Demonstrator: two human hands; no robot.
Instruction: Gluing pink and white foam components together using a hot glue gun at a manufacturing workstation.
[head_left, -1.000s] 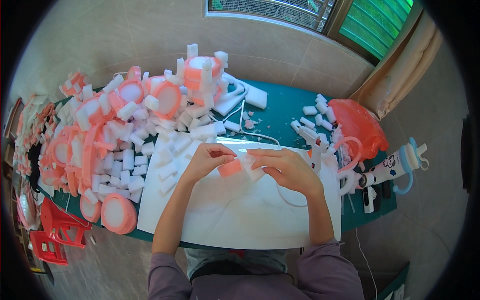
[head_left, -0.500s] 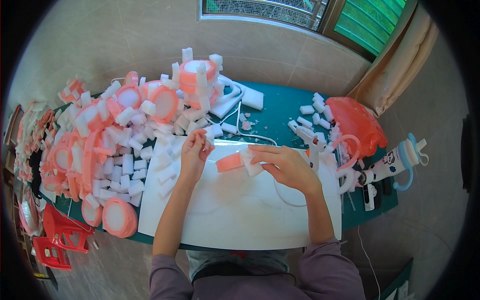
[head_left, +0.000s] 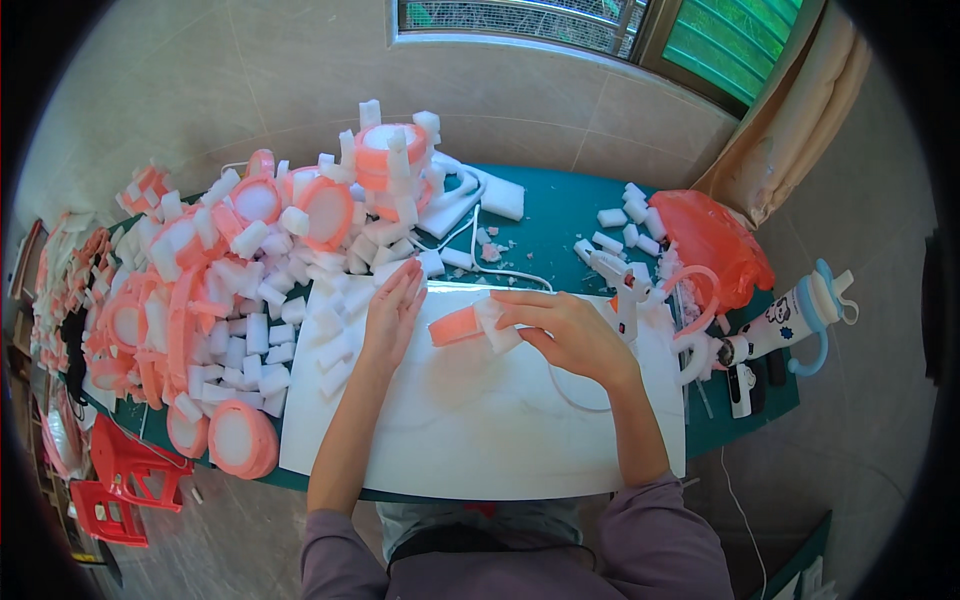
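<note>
My right hand point(head_left: 570, 335) pinches a white foam block point(head_left: 497, 327) over the white board point(head_left: 480, 430). Joined to that block on its left is a short pink foam strip point(head_left: 455, 326). My left hand point(head_left: 393, 315) is raised to the left of the strip, fingers stretched out, holding nothing. Small white foam blocks point(head_left: 333, 350) lie on the board by my left wrist. Just beyond my right hand stands a white glue gun point(head_left: 622, 290), its lower part partly covered by the hand.
A large heap of white blocks and pink foam rings point(head_left: 240, 438) fills the left of the green table point(head_left: 560, 195). To the right are a red plastic bag point(head_left: 710, 250), a white bottle with a blue handle point(head_left: 785, 325) and loose blocks. Red stools point(head_left: 135, 465) stand at lower left.
My left hand has straightened its fingers from a loosely curled pose. My right hand keeps its hold on the foam piece, which has barely shifted.
</note>
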